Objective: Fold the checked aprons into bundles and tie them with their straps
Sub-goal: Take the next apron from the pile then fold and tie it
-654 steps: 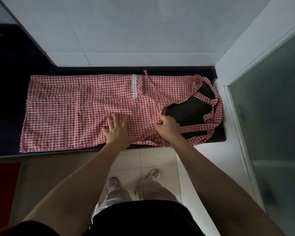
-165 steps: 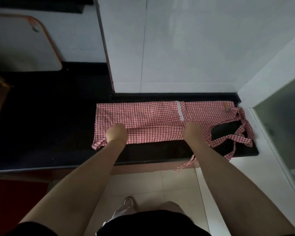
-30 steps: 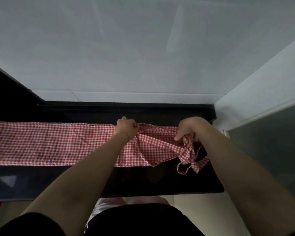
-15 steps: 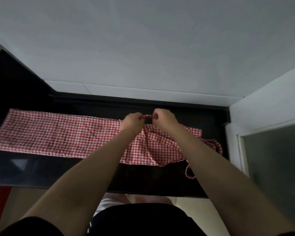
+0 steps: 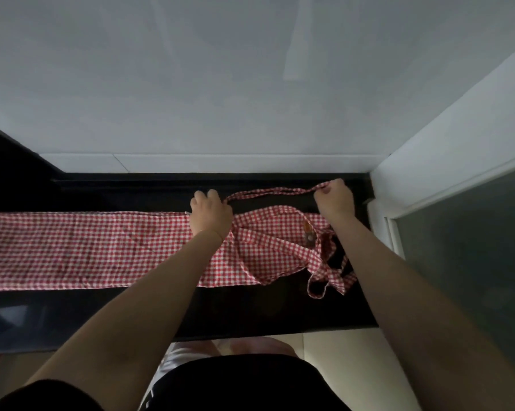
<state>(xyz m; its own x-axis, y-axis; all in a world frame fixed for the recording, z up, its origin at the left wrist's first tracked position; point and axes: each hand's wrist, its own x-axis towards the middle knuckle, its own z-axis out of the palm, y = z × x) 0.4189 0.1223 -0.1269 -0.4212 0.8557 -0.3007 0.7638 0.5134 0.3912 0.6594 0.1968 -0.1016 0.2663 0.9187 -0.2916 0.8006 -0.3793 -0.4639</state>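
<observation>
While folded apron (image 5: 102, 247) lies on tabletop (image 5: 250, 310), left hand (image 5: 210, 215) pins it, pinching strap (image 5: 274, 192); right hand (image 5: 334, 200), at 3 o'clock, grips strap end.

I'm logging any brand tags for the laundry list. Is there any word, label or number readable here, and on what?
None can be read.
The checked apron carries a small orange-brown patch near the bib, too small and blurred to tell whether it holds text.
The black counter and the wall show no writing.

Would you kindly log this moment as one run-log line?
phase: strap pulled out | left hand: pinning apron, gripping strap | right hand: holding strap end | apron: long strip on counter, untied
</observation>
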